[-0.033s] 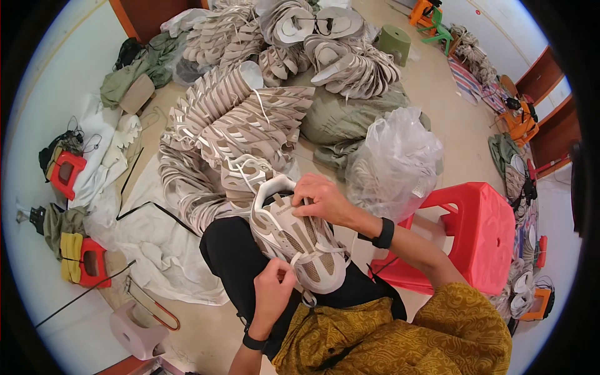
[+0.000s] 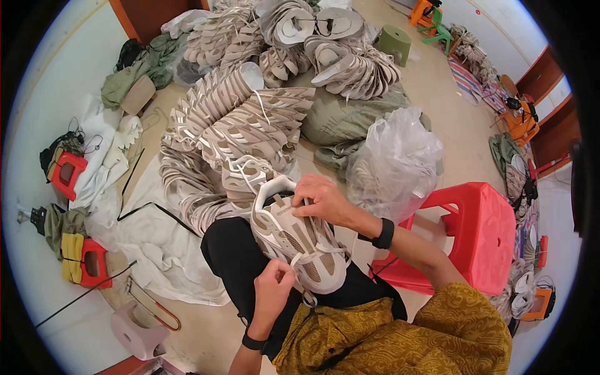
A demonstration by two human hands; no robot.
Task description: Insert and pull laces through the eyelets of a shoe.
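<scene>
A beige and white sneaker upper (image 2: pixel 299 234) lies across my thighs, its rounded toe toward me and its padded collar pointing away. My right hand (image 2: pixel 320 200) is closed in a pinch at the right edge of the tongue (image 2: pixel 289 211), near the collar. A pale lace (image 2: pixel 305 257) crosses the upper just above the toe. Beside the toe's left side, my left hand (image 2: pixel 274 286) is closed with its fingertips together. Whatever it pinches, perhaps a lace end, is too small to make out.
Bundled shoe uppers (image 2: pixel 250 125) are heaped just beyond my knees. Right of them sit a clear plastic bag (image 2: pixel 397 162) and a green sack (image 2: pixel 350 119). A red stool (image 2: pixel 481 237) stands by my right arm. White sheeting (image 2: pixel 162 250) covers floor at left, near a pinkish stool (image 2: pixel 137 331).
</scene>
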